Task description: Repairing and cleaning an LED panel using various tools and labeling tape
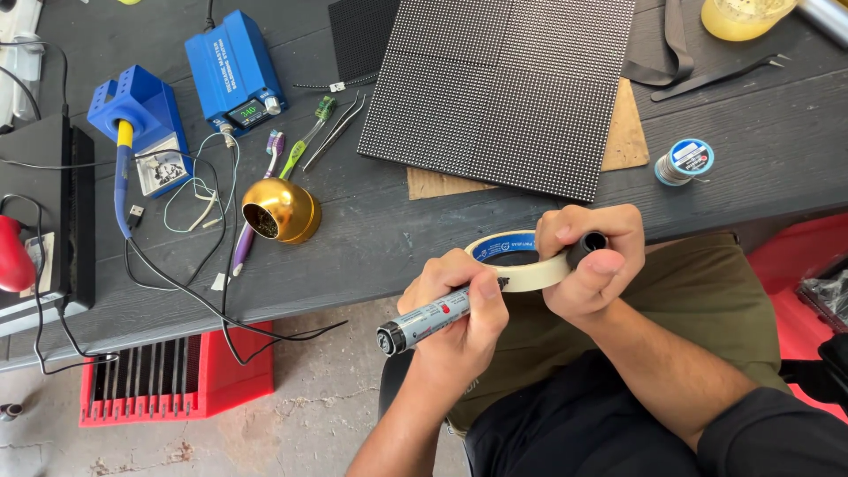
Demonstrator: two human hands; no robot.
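Observation:
My left hand [459, 331] grips a grey and red marker [433, 318], its tip touching the side of a roll of cream masking tape [517, 262]. My right hand [594, 265] holds that roll upright just off the front edge of the dark table [371, 247]. The same hand pinches the marker's black cap [588, 245] between thumb and fingers. Both hands are over my lap, with olive cloth beneath them.
A large black LED panel [503, 88] lies on cardboard at the back. Left of it are a blue soldering station [234, 71], a blue iron holder [141, 115], a brass tip cleaner [281, 210], toothbrushes, tweezers and wires. A solder spool [685, 162] sits right. A red crate [177, 380] stands on the floor.

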